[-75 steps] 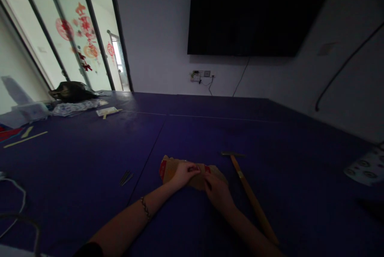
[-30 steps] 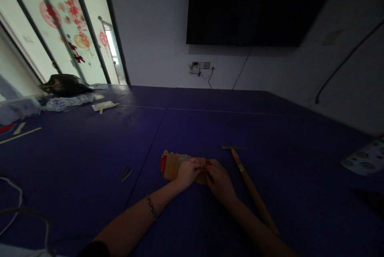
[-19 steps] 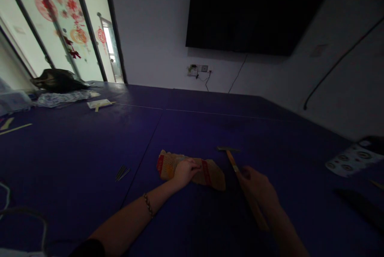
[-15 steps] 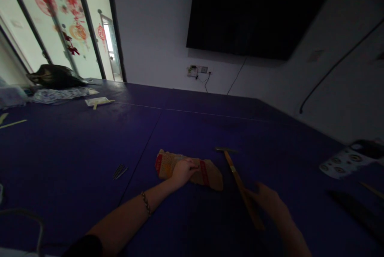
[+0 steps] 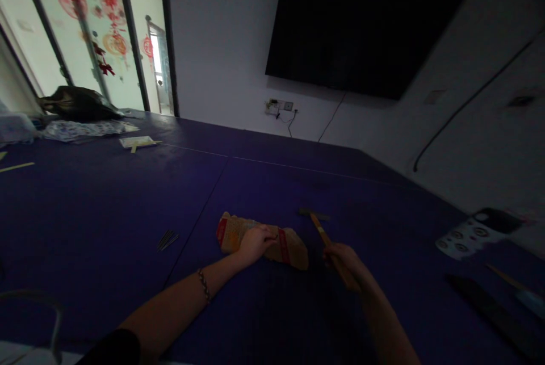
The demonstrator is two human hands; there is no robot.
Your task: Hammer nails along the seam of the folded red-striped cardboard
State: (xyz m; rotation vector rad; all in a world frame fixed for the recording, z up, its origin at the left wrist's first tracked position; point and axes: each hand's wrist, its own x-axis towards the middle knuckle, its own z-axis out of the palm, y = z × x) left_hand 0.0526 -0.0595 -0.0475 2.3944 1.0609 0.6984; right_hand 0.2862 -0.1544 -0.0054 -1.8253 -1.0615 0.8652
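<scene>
My right hand is wrapped round the wooden handle of a hammer. The hammer's head points away from me, just right of a tan, uneven-edged piece with red bands. My left hand, with a braided bracelet at the wrist, lies over the middle of that piece. Its fingers are pinched together near the top, and whatever may be between them is too dark to make out. Several thin metal nails lie loose to the left of the tan piece.
Everything lies on a purple tabletop. At the right are a patterned white container and a long dark flat object. A black bag and plastic packaging sit at the far left. A grey cable curves near the lower left.
My right hand has closed round the hammer's handle and shifted it slightly left, toward the tan piece. My left hand stays on the piece. The view has shifted slightly.
</scene>
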